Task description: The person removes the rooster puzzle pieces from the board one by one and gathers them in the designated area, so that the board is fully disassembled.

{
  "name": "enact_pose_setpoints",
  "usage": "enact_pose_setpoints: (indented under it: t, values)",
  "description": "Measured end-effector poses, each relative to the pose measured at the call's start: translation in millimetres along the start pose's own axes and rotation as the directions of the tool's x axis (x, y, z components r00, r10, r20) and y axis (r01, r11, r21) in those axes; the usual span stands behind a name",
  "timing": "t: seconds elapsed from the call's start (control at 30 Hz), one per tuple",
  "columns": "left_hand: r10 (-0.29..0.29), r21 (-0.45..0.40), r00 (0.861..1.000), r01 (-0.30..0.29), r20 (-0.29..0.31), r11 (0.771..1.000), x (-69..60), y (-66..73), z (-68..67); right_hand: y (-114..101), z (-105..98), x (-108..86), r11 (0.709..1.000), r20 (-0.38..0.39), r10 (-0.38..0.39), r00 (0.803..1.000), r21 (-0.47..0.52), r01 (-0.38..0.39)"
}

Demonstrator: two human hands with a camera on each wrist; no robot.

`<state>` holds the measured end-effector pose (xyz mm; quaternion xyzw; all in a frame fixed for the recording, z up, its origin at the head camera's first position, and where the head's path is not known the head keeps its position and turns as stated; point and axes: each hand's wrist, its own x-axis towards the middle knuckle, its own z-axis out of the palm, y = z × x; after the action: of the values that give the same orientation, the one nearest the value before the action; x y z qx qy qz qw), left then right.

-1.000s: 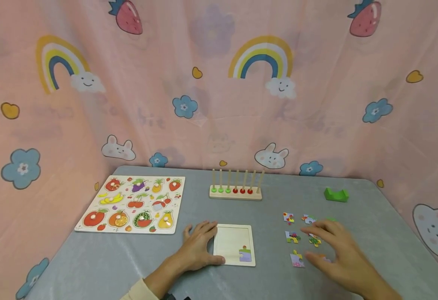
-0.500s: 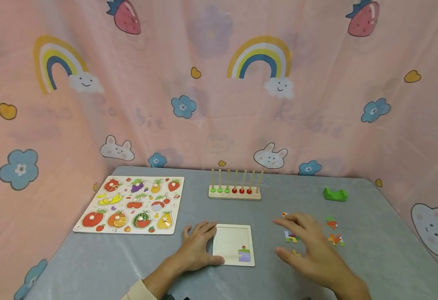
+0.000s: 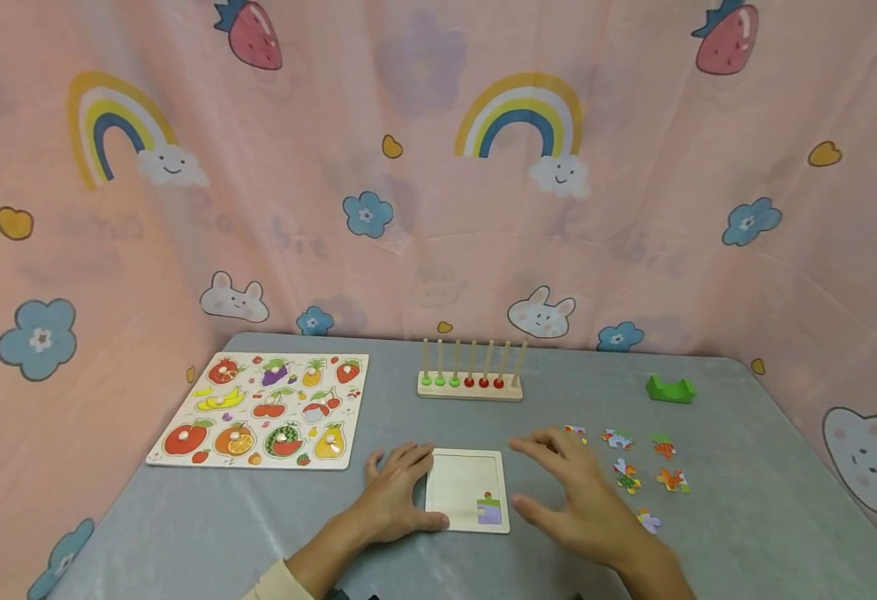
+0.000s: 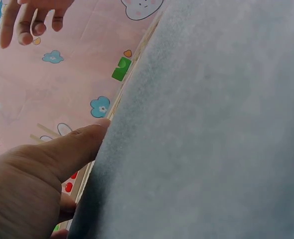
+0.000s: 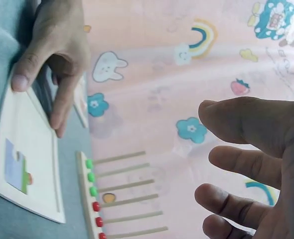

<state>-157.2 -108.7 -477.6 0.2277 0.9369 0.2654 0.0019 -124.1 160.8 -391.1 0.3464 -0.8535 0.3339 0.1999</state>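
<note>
My left hand (image 3: 397, 500) grips a small square wooden puzzle tray (image 3: 453, 475) along its left side, thumb at the near corner and fingers at the far one. A purple and green jigsaw piece (image 3: 489, 510) lies in the tray's near right corner. Just right of the tray hovers my right hand (image 3: 588, 508), thumb and fingers spread apart. Nothing shows between them in the right wrist view, where the hand (image 5: 251, 169) is seen from close by. Several loose jigsaw pieces (image 3: 626, 477) lie farther right; the right hand and forearm hide some of them.
A fruit knob puzzle board (image 3: 258, 408) lies at the left. Behind the tray stands a wooden peg rack (image 3: 471, 387) with green and red beads. A green curved block (image 3: 671, 389) sits back right. The grey table (image 3: 754, 433) ends against a pink printed curtain (image 3: 438, 208).
My right hand has moved left, from above the loose jigsaw pieces to beside the tray, uncovering pieces on the right. The left hand stays on the tray.
</note>
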Motion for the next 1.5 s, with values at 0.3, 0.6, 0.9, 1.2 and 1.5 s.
enact_pose_setpoints:
  t: [0.3,0.6,0.9,1.2,1.5]
  values:
    - [-0.004,0.005,1.000,0.004,0.000,1.000,0.2,1.6,-1.0,20.8,38.5,-9.6,0.995,0.116,0.097,0.988,0.025,-0.100]
    - [0.000,0.003,1.000,0.000,-0.003,1.000,0.1,0.5,-0.3,34.8,64.4,-20.0,0.995,0.184,0.103,0.978,-0.036,-0.098]
    - [0.002,-0.009,1.000,-0.002,0.003,1.000,-0.6,-0.1,-1.2,32.8,68.5,-20.3,0.974,0.327,0.221,0.919,-0.128,-0.189]
    - [-0.001,-0.017,1.000,0.001,0.005,1.000,-1.3,0.9,-2.6,31.6,69.6,-19.1,0.981,0.307,0.182,0.934,-0.128,-0.149]
    - [0.004,-0.009,1.000,-0.004,0.006,1.000,-1.3,0.2,-1.1,30.0,67.1,-20.4,0.990,0.283,0.143,0.949,-0.045,-0.136]
